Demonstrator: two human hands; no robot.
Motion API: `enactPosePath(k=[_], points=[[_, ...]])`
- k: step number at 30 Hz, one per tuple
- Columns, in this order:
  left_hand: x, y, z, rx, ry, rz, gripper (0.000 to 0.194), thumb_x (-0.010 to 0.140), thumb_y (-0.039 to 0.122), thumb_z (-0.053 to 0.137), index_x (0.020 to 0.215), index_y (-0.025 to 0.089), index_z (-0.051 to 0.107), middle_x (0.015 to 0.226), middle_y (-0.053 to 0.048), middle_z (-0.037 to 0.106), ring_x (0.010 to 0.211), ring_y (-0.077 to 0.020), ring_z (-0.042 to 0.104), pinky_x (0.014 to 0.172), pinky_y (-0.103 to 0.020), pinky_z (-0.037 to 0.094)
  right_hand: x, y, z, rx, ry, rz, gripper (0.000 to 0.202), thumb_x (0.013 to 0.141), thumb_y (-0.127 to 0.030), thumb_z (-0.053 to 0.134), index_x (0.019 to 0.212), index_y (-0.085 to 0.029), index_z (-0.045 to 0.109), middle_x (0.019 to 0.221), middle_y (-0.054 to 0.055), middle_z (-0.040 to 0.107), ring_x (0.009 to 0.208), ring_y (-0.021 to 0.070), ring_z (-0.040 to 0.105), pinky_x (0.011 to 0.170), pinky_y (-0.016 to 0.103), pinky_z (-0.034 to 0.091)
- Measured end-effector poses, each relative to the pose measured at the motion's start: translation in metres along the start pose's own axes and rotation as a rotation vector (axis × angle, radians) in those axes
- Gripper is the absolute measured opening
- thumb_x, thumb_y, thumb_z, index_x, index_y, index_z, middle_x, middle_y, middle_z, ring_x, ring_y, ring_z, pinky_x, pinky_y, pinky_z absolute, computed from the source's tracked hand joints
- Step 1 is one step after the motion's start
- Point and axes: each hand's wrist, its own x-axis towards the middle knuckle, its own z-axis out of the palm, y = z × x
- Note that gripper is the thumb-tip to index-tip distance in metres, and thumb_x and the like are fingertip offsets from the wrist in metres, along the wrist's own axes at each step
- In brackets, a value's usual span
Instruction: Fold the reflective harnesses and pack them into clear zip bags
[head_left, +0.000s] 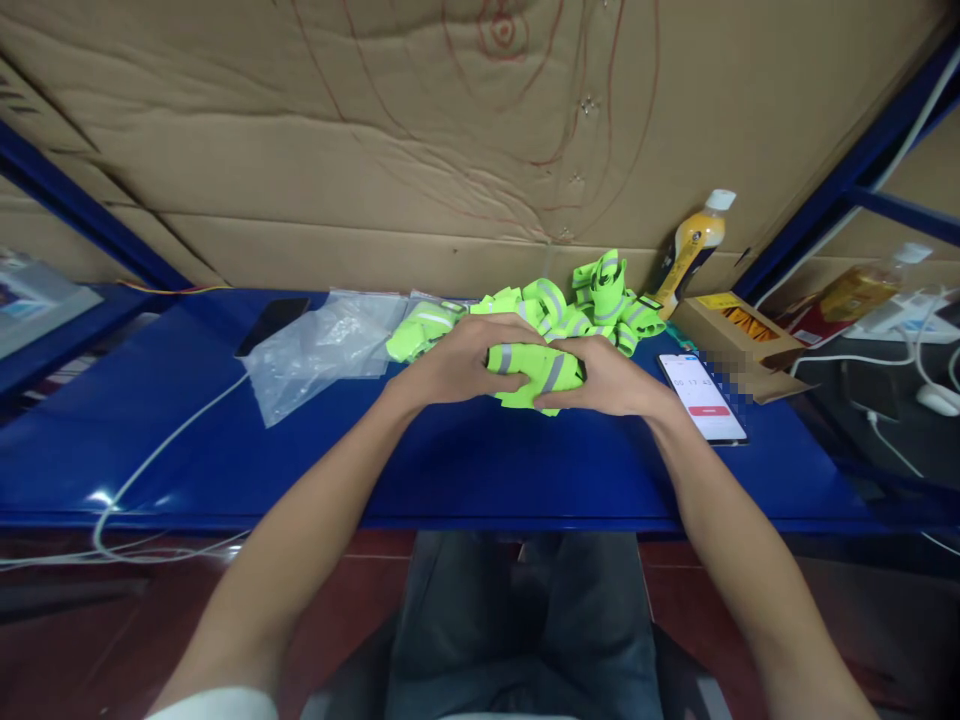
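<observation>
Between my two hands is a rolled bundle of neon-yellow reflective strap [534, 372] with grey bands across it, held just above the blue table. My left hand [472, 360] wraps round its left end, thumb on the near side. On the right end my right hand [604, 375] closes in the same way, and its fingertips are partly hidden behind the bundle. Just beyond the hands lies a pile of more neon-yellow reflective straps [604, 290], loosely curled. A flatter folded neon-yellow piece [426, 328] rests to the left of the pile.
Clear plastic bags [322, 345] and a dark phone [274, 325] lie left on the blue table [525, 480]. At right are a lit phone [703, 395] showing a timer, an open cardboard box [739, 335] and a juice bottle [694, 245]. A cardboard wall [360, 170] closes the back.
</observation>
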Motion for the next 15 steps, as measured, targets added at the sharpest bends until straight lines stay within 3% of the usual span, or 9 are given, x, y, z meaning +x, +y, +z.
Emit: enactPosePath(k=[5, 10, 15], points=[[0.001, 0.001, 0.005, -0.104, 0.141, -0.134, 0.041, 0.084, 0.045, 0.088, 0.119, 0.023, 0.080, 0.113, -0.006, 0.081, 0.104, -0.0281, 0.075, 0.096, -0.038, 0.057, -0.001, 0.000, -0.006, 0.131, 0.050, -0.046, 0.043, 0.079, -0.053, 0.091, 0.102, -0.018, 0.081, 0.081, -0.002, 0.068, 0.075, 0.0172, 0.056, 0.070, 0.030, 0.042], [0.001, -0.012, 0.013, -0.627, 0.105, -0.348, 0.070, 0.083, 0.087, 0.075, 0.098, 0.019, 0.079, 0.091, -0.012, 0.076, 0.093, -0.0323, 0.077, 0.080, -0.042, 0.064, 0.001, 0.000, -0.007, 0.411, 0.074, -0.059, 0.047, 0.075, -0.057, 0.096, 0.100, -0.021, 0.080, 0.098, 0.004, 0.080, 0.090, 0.0252, 0.070, 0.083, 0.039, 0.058], [0.005, -0.018, 0.023, -0.889, 0.050, -0.515, 0.070, 0.085, 0.089, 0.070, 0.107, 0.023, 0.080, 0.100, -0.017, 0.081, 0.103, -0.0409, 0.079, 0.083, -0.052, 0.067, 0.003, 0.009, -0.003, 0.310, 0.214, -0.028, 0.054, 0.073, -0.063, 0.096, 0.101, -0.021, 0.078, 0.098, 0.004, 0.077, 0.084, 0.0230, 0.066, 0.076, 0.037, 0.055]])
